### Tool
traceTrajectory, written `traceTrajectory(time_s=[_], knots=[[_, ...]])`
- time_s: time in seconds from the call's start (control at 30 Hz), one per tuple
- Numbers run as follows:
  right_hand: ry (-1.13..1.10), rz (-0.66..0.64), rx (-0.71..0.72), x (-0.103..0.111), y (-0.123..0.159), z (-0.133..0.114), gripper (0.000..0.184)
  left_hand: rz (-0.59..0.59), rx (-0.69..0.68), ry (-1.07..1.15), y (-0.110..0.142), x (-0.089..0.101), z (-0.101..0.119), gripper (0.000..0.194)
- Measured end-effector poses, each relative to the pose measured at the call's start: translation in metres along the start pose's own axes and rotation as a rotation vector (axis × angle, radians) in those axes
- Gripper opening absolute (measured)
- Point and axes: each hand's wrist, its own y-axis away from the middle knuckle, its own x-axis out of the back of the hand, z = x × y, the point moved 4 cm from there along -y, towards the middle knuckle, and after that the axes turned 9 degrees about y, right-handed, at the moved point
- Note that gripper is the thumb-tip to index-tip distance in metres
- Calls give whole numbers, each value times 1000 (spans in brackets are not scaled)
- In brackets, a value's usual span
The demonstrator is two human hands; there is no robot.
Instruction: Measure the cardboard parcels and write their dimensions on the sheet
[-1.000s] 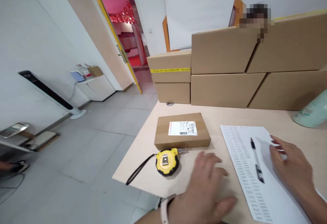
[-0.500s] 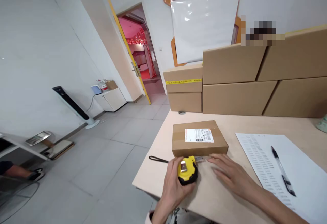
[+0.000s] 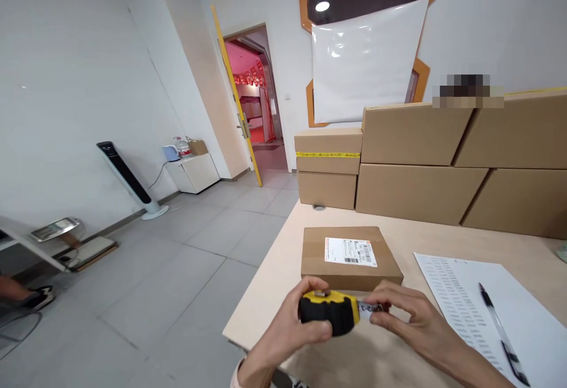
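Observation:
My left hand (image 3: 295, 323) is wrapped round a yellow and black tape measure (image 3: 330, 312), held up over the table's front part with its side tilted toward me. A short length of the blade (image 3: 365, 310) sticks out to the right. The fingertips of my right hand (image 3: 405, 317) pinch the blade's end. Just behind both hands lies a small cardboard box (image 3: 310, 252) with a white printed label (image 3: 351, 251) on top.
A printed sheet (image 3: 460, 293) with a pen (image 3: 502, 332) on it lies to the right. Large cardboard boxes (image 3: 416, 190) stand stacked along the table's back. Behind them a person's head shows, blurred. The table's left edge (image 3: 261, 264) borders the tiled floor.
My left hand reached the tape measure, gripped it and lifted and turned it from the table. My right hand moved left from the sheet and took the blade's end. The view shifted.

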Motion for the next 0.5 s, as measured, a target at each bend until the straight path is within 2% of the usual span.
traceTrajectory(time_s=[0.13, 0.23, 0.3, 0.4, 0.5], knots=[[16, -7, -2, 5, -12, -2, 26, 57, -70, 46, -11, 7, 16, 61], [41, 45, 9, 24, -25, 11, 25, 171, -136, 23, -22, 22, 25, 63], [72, 108, -60, 45, -32, 33, 29, 281, -171, 12, -32, 40, 29, 63], [32, 212, -244, 74, -35, 79, 38, 434, -196, 40, -49, 76, 29, 56], [-83, 268, -380, 78, -33, 122, 48, 563, -199, 82, -65, 109, 21, 36]])
